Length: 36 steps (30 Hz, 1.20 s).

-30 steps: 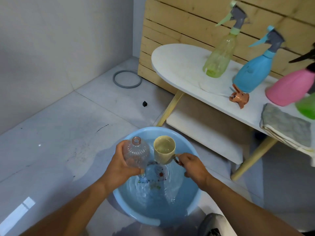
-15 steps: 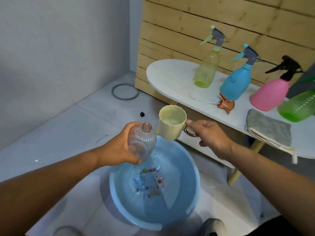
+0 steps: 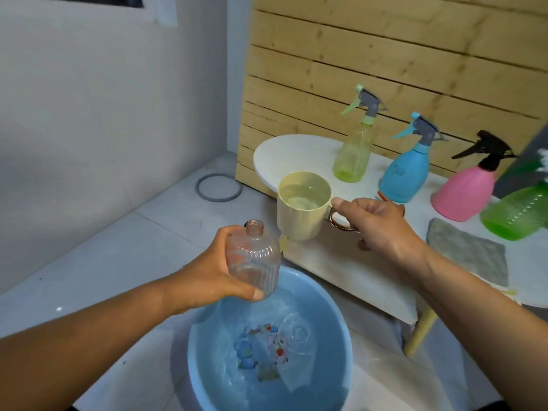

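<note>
Left hand [image 3: 207,277]: fingers and thumb wrapped round a clear ribbed bottle [image 3: 253,262]. The bottle is roughly upright with an open neck, at frame centre, above the far rim of the blue basin [image 3: 207,381].

Right hand [image 3: 376,226]: pinches the handle of a cream mug [image 3: 302,209]. The mug is up and to the right of the bottle neck, with some water visible inside.

The basin sits on the floor at lower centre and holds water.

The white counter [image 3: 296,152] at right carries yellow-green [image 3: 354,155], blue [image 3: 404,176], pink [image 3: 464,194] and green [image 3: 519,212] spray bottles, plus a grey cloth [image 3: 468,253].
</note>
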{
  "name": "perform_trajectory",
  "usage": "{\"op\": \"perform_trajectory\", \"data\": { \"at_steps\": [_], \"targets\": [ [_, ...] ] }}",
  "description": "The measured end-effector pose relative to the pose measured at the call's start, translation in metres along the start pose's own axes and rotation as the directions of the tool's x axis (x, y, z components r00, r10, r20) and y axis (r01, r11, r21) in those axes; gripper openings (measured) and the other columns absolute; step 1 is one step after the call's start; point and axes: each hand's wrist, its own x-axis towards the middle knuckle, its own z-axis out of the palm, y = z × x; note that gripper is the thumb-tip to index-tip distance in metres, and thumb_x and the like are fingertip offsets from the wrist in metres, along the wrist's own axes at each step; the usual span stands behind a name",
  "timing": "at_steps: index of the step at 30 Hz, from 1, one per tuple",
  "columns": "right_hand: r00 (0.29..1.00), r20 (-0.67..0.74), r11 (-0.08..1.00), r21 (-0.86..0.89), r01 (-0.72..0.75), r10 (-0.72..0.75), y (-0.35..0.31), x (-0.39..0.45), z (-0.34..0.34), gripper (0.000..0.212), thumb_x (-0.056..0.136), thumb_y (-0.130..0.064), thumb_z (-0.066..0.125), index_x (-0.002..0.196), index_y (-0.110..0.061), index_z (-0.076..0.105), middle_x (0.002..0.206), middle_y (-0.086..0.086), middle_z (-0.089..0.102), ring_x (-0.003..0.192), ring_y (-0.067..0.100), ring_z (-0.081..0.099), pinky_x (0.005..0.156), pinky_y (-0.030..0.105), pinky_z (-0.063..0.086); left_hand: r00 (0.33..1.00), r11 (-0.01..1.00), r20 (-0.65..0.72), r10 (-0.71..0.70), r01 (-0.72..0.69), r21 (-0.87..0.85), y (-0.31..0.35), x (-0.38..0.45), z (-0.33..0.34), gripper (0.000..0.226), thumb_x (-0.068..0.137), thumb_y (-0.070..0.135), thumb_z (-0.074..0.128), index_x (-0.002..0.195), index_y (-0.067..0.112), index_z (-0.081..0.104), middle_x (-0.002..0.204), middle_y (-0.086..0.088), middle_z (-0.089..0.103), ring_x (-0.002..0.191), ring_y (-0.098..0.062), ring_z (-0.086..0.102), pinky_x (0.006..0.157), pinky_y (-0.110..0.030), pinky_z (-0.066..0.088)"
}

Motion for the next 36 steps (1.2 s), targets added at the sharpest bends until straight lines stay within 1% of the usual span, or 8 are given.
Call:
{"op": "perform_trajectory", "data": {
  "at_steps": [4,6,9,12,15,19,25,36],
  "targets": [
    [0.999,-0.033,0.995,-0.096,0.036,-0.039,-0.001,0.003,0.002,0.056,0.089,-0.055,0.067,0.05,-0.025,0.041,0.052,-0.013,0.033,0.06,0.014,0.034,0.064,0.035,0.037,0.997,0.997,-0.012,0.077,-0.077,0.024,-0.002,0.015,0.006,0.112,0.063,0.02,0.099,0.146,0.045,0.028,0.138,0.021,0.053,0.124,0.005,0.058,0.105,-0.028,0.052],
    [0.997,-0.043,0.989,-0.135,0.055,-0.061,-0.004,0.002,0.002,0.054,0.09,-0.053,0.066,0.051,-0.024,0.042,0.049,-0.015,0.033,0.058,0.013,0.035,0.063,0.033,0.036,0.995,0.994,-0.003,0.099,-0.099,0.051,-0.004,0.019,0.005,0.117,0.064,0.022,0.099,0.15,0.046,0.024,0.141,0.024,0.05,0.125,0.006,0.057,0.103,-0.023,0.051],
    [0.994,-0.049,0.981,-0.174,0.09,-0.1,-0.006,0.0,0.003,0.05,0.091,-0.051,0.066,0.059,-0.02,0.045,0.049,-0.014,0.034,0.055,0.011,0.035,0.055,0.026,0.034,0.992,0.989,-0.043,0.122,-0.118,0.09,-0.008,0.02,0.002,0.113,0.066,0.016,0.098,0.15,0.041,0.027,0.14,0.024,0.048,0.122,0.011,0.055,0.095,-0.013,0.05],
    [0.987,-0.055,0.966,-0.221,0.136,-0.152,-0.006,-0.001,0.006,0.047,0.091,-0.049,0.066,0.062,-0.015,0.052,0.05,-0.013,0.036,0.054,0.006,0.034,0.049,0.018,0.031,0.987,0.98,-0.091,0.135,-0.12,0.157,-0.014,0.023,-0.002,0.112,0.064,0.02,0.098,0.146,0.046,0.027,0.14,0.021,0.045,0.125,0.004,0.053,0.096,-0.013,0.05],
    [0.983,-0.045,0.95,-0.268,0.158,-0.176,-0.005,-0.003,0.007,0.047,0.092,-0.05,0.066,0.067,-0.011,0.059,0.046,-0.015,0.038,0.052,0.005,0.036,0.053,0.022,0.032,0.986,0.975,-0.094,0.136,-0.116,0.189,-0.021,0.023,-0.004,0.112,0.062,0.022,0.097,0.145,0.05,0.026,0.141,0.016,0.045,0.127,-0.004,0.054,0.096,-0.018,0.052],
    [0.979,-0.019,0.938,-0.292,0.187,-0.201,-0.005,-0.006,0.009,0.045,0.092,-0.051,0.066,0.065,-0.016,0.058,0.046,-0.015,0.04,0.051,0.006,0.037,0.056,0.03,0.033,0.987,0.972,-0.092,0.133,-0.111,0.208,-0.024,0.02,-0.003,0.112,0.062,0.02,0.098,0.143,0.05,0.027,0.135,0.02,0.049,0.121,-0.003,0.057,0.093,-0.02,0.055],
    [0.971,0.003,0.91,-0.348,0.224,-0.238,-0.006,-0.009,0.011,0.047,0.092,-0.054,0.064,0.066,-0.015,0.057,0.046,-0.015,0.041,0.049,0.006,0.037,0.053,0.031,0.032,0.989,0.972,-0.09,0.118,-0.096,0.215,-0.026,0.015,-0.002,0.112,0.06,0.025,0.099,0.143,0.046,0.026,0.134,0.021,0.048,0.121,-0.001,0.055,0.094,-0.02,0.053],
    [0.96,0.009,0.867,-0.427,0.257,-0.281,-0.004,-0.013,0.014,0.047,0.09,-0.054,0.065,0.065,-0.016,0.055,0.049,-0.01,0.042,0.051,0.009,0.039,0.055,0.033,0.034,0.99,0.962,-0.061,0.127,-0.108,0.253,-0.025,0.014,0.004,0.112,0.06,0.027,0.099,0.142,0.045,0.025,0.134,0.019,0.048,0.122,-0.004,0.055,0.099,-0.028,0.056]
  ]
}}
